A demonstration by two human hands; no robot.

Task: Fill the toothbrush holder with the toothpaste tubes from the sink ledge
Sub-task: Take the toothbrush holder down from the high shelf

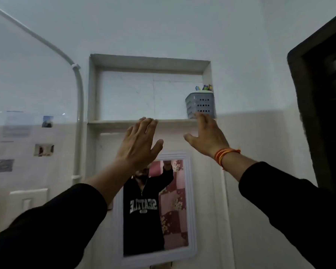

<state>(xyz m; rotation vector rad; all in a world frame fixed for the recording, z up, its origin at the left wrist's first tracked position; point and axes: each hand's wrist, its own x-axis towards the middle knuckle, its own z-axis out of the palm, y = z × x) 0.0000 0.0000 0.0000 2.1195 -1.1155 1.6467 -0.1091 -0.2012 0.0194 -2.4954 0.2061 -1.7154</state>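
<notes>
A grey perforated plastic toothbrush holder [200, 105] stands at the right end of a recessed wall shelf [124, 122]. Coloured tips, blue, green and yellow, stick out of its top [204, 87]. My right hand [207, 136], with an orange thread band at the wrist, is raised with fingers apart; its fingertips reach the holder's lower edge. My left hand [139, 143] is raised flat below the shelf's middle, fingers together and thumb out, holding nothing. No toothpaste tube lies loose in view.
A white-framed mirror [155, 208] hangs below the shelf and reflects a person in a dark sweatshirt. A white pipe [79, 105] runs down the wall at the left. A dark door frame [318, 113] stands at the right. A switch plate [28, 200] sits lower left.
</notes>
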